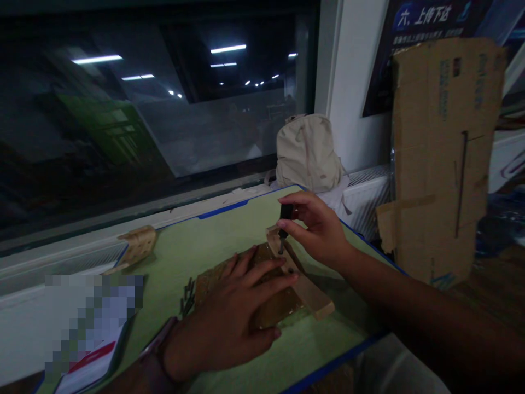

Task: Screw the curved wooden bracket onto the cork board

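Wooden strip lies diagonally across a darker, rough-surfaced board on a green cutting mat with blue edging. Left hand rests flat on the board, fingers spread, gripping nothing. Right hand pinches a black-handled screwdriver upright between thumb and fingers, its tip on the strip's upper end.

Dark wrist strap — bare forearms, pale clothing

My right hand pinches a black-handled screwdriver upright on a wooden strip. My left hand lies flat on a wooden board.
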### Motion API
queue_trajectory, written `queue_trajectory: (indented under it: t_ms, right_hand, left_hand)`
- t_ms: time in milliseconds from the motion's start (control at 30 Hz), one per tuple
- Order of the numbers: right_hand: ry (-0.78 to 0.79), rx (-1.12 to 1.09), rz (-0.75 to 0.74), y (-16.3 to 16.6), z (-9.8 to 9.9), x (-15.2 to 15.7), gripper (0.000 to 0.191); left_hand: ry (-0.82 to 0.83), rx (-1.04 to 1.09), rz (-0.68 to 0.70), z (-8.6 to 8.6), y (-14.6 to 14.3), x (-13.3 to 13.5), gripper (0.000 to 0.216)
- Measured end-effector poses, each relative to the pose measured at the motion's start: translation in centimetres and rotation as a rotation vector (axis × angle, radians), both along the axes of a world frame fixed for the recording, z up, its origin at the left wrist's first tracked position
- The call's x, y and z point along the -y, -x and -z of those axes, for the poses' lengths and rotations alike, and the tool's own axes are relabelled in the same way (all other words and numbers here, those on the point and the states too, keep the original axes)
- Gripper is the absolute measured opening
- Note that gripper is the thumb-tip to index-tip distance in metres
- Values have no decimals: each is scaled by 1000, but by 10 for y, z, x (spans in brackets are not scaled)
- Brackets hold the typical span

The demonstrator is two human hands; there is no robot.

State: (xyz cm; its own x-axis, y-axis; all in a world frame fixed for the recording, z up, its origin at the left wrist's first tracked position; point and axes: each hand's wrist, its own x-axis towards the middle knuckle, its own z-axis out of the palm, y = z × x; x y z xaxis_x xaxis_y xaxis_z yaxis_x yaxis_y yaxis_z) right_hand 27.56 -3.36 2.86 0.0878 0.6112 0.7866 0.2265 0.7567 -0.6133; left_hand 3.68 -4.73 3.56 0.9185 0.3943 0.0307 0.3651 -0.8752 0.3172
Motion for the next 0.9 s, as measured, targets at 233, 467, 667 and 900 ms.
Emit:
queue_trajectory:
  t_ms: [233, 467, 667, 900]
  right_hand:
    - [41, 17, -61, 1, 3, 4, 26]
    - [101, 0, -96, 1, 2, 4, 29]
    - [-63, 142, 108, -1, -2, 8, 25]
    - [123, 26, -125, 3, 0, 11, 29]
  left_hand:
    - [-21, 74, 36, 0, -1, -1, 78]
    - [-16, 61, 33, -1, 0, 0, 81]
    - [-9, 49, 17, 0, -1, 0, 80]
    - [-18, 54, 23, -2, -2, 0, 79]
